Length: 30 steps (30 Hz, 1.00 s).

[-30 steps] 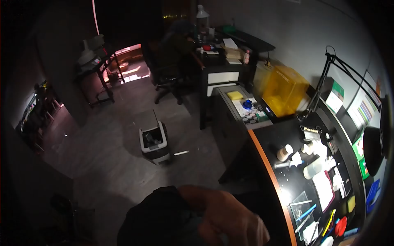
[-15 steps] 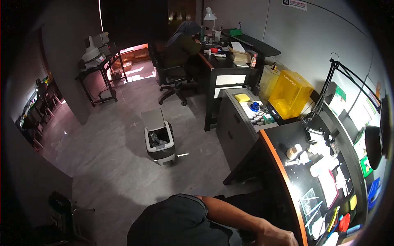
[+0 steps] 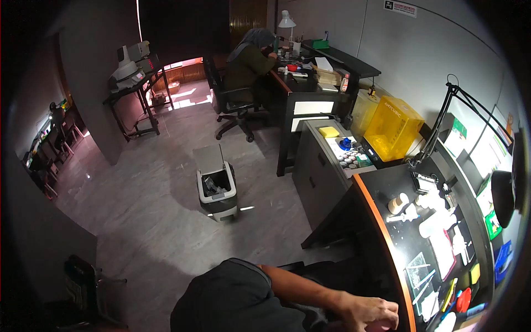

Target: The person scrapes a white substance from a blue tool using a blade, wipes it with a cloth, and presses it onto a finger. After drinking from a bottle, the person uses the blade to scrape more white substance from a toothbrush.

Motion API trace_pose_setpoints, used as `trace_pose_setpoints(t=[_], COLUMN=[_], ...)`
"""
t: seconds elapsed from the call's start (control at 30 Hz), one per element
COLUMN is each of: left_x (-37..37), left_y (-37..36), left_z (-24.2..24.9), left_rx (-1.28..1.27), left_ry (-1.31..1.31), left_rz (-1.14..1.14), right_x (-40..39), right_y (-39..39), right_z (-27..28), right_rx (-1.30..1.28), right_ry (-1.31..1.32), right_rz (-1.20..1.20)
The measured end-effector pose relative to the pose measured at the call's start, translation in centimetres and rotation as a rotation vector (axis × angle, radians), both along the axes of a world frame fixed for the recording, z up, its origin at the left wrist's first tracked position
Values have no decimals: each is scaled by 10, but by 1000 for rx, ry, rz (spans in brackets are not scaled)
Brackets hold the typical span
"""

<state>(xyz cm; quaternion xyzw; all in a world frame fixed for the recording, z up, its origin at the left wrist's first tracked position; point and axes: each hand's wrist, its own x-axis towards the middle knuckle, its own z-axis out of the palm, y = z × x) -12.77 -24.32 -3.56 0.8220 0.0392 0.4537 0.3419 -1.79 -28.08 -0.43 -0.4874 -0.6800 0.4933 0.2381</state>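
Observation:
My left hand (image 3: 368, 311) is at the bottom of the view, beside the orange front edge (image 3: 386, 243) of the near black desk. Its fingers are curled inward and closed. Something pinkish shows under the fingertips, cut off by the frame, and I cannot make out what it is. The forearm reaches in from a dark short sleeve (image 3: 232, 299). On the desk nearest this hand lie a clear sheet (image 3: 417, 271), thin white sticks and a red round item (image 3: 463, 300). My right hand is outside the picture.
White bottles (image 3: 434, 224) and a black lamp (image 3: 502, 199) occupy the near desk. Beyond are a grey cabinet (image 3: 315, 166), a yellow printer cover (image 3: 394, 130) and a person (image 3: 249, 61) seated at another desk. A lidded bin (image 3: 217, 193) stands on the floor.
My left hand has risen slightly, so more of its curled fingers shows. The seated person's hand has come up towards their head. The whole view has shifted slightly.

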Motion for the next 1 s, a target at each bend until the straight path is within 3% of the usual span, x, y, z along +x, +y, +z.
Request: trace_pose_setpoints(t=[0.1, 0.13, 0.23, 0.27, 0.4, 0.5, 0.57, 0.63, 0.7, 0.73, 0.8, 0.9, 0.97, 1.0], left_x=[-3, -3, 4, 8, 6, -13, 8, 4, -7, -17, -30, -37, -34, -31], left_y=[20, 22, 24, 20, 20, -7, 6, 19, 21, 29, 30, 19, 10, 9], left_z=[9, 7, 3, 1, 11, 45, 11, 10, 28, 40, 44, 65, 70, 71], left_rx=[-82, -328, -608, -570, 64, 133, 43, 54, -164, -49, 43, 109, 163, 165], left_ry=[-105, 8, 98, -39, -133, 422, 311, 147, 208, 304, 420, 598, 605, 562], left_rz=[-540, -781, -1076, -1075, -218, 280, 152, -198, -590, -669, -581, -205, 10, 53], right_x=[2, 2, 5, 5, 10, 16, 26, 41, 53, 57, 61, 40, 51, 50], right_y=[1, 1, 2, 3, 2, -1, -6, -15, -26, -32, -46, -61, -59, -56], right_z=[-12, -15, -24, -27, -40, -51, -61, -74, -90, -97, -115, -106, -123, -123], right_rx=[0, 2, 7, 11, 25, 50, 72, 104, 144, 163, 191, 57, 109, 298], right_ry=[39, 52, 89, 96, 148, 198, 251, 332, 415, 457, 535, 688, 356, 325], right_rz=[-16, -21, -42, -46, -78, -96, -113, -131, -141, -142, -134, -283, -175, -213])
